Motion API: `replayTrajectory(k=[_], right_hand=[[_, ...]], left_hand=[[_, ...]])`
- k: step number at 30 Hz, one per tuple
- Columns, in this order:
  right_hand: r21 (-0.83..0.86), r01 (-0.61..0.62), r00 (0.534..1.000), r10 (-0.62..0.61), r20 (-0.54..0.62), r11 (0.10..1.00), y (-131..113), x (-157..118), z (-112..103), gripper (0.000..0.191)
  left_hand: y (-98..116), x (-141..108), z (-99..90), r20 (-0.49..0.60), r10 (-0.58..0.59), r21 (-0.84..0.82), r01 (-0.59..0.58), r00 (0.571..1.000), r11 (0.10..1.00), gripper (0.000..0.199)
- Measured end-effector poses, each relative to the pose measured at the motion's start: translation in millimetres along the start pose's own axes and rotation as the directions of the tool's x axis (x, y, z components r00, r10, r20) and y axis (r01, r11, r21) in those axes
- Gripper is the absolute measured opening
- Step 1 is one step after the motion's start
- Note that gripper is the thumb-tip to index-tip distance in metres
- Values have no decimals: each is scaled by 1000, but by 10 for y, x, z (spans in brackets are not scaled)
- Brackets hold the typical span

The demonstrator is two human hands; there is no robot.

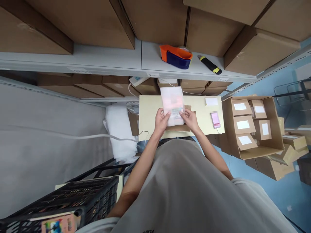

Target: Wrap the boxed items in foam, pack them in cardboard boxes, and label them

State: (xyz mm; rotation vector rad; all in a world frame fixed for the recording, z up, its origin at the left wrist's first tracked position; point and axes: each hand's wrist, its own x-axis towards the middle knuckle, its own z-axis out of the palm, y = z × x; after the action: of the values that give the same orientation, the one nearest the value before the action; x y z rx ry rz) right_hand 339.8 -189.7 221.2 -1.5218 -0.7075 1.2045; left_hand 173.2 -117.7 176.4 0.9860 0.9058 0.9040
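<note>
Both hands hold a flat rectangular packet (172, 100) wrapped in white, see-through padding, with pinkish printing showing faintly through it. My left hand (162, 121) grips its lower left edge, thumb on top. My right hand (190, 119) grips the lower right edge, also with the thumb on top. Beneath the packet, a brown cardboard piece (178, 128) lies on the pale yellow table (149, 111), partly hidden by the packet and hands. A white slip (211, 101) and a pink blurred item (215, 120) lie to the right on the table.
An orange and blue tape dispenser (176, 56) and a black and yellow utility knife (210, 65) rest on the grey shelf (104, 58) ahead. An open carton (267, 152) of labelled boxes stands right. White wrap (121, 132) and a black crate (97, 197) are left.
</note>
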Motion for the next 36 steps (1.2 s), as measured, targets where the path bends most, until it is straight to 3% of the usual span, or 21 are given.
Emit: replayTrajectory(k=[3, 5, 7, 9, 11, 14, 19, 22, 29, 36], right_hand=[[-212, 43, 998, -50, -26, 976, 18, -62, -189, 76], [-443, 63, 997, -72, -3, 895, -71, -97, -311, 59], [-653, 104, 995, -73, 74, 750, -213, -111, -405, 44], [-792, 165, 984, -46, 171, 587, -358, -94, -458, 40], [-870, 206, 974, -7, 227, 448, -462, -46, -469, 41], [-926, 230, 965, 56, 258, 299, -502, 60, -431, 44], [-964, 233, 950, 183, 253, 127, -365, 225, -325, 46], [-978, 198, 946, 249, 206, 59, -247, 296, -269, 45], [-983, 183, 915, 363, 179, 24, 12, 412, -113, 43], [-981, 189, 912, 363, 192, 44, -52, 464, -110, 42]], left_hand=[[167, -22, 25, -64, 133, 291, -109, 989, 950, 76], [417, -28, 39, -33, 273, 554, -210, 961, 805, 78], [691, -13, 76, 161, 311, 730, -325, 937, 601, 72], [888, 37, 132, 377, 222, 779, -437, 899, 449, 57], [951, 117, 182, 517, 96, 776, -513, 851, 366, 43], [828, 238, 198, 558, -65, 802, -517, 827, 298, 42], [458, 311, 150, 414, -240, 909, -383, 878, 166, 54], [269, 339, 168, 359, -312, 933, -347, 880, 95, 55], [-35, 422, 251, 308, -408, 951, -293, 859, 100, 48], [-3, 298, 270, 278, -377, 960, -267, 883, 81, 46]])
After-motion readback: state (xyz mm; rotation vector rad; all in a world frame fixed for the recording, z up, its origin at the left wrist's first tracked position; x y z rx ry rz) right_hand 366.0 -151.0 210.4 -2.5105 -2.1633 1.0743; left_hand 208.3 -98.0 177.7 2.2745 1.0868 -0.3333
